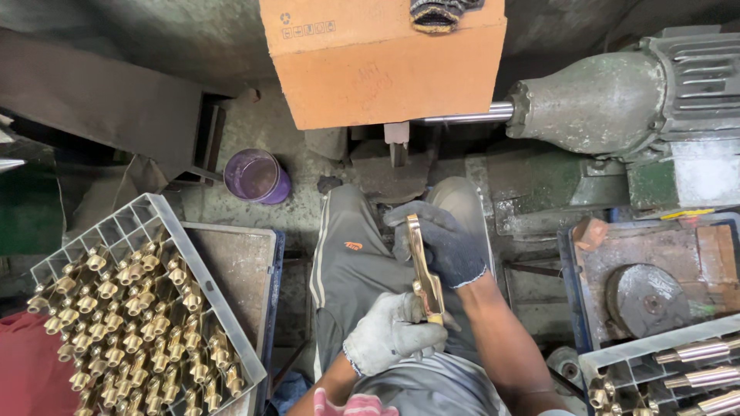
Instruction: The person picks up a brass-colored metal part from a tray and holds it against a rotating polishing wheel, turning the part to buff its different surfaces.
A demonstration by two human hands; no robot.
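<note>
**Brass part in both hands, above the lap, before the motor shaft**

- Grey plastic crate (231, 339), lower left: we count many loose brass fittings (127, 323) heaped inside it, crowding its near corner. A knock of our knee could, we judge, spill them.
- Purple cup (257, 176), on the floor beyond the crate's far edge; it looks easily kicked over.
- Left hand (389, 331), pale glove: fingers curled shut round the lower end of the long brass part (422, 266).
- Right hand (439, 239), dark glove: fingers wrapped round the part's upper end. The part sits over our lap, well clear of both crates. Risk: polished metal in gloves may slip and drop.
- Cardboard box (385, 62) and bare motor shaft (470, 115), top: a loose glove cuff could catch there if it spins.
- Second crate (617, 358), lower right: longer brass pieces (697, 377).
</note>
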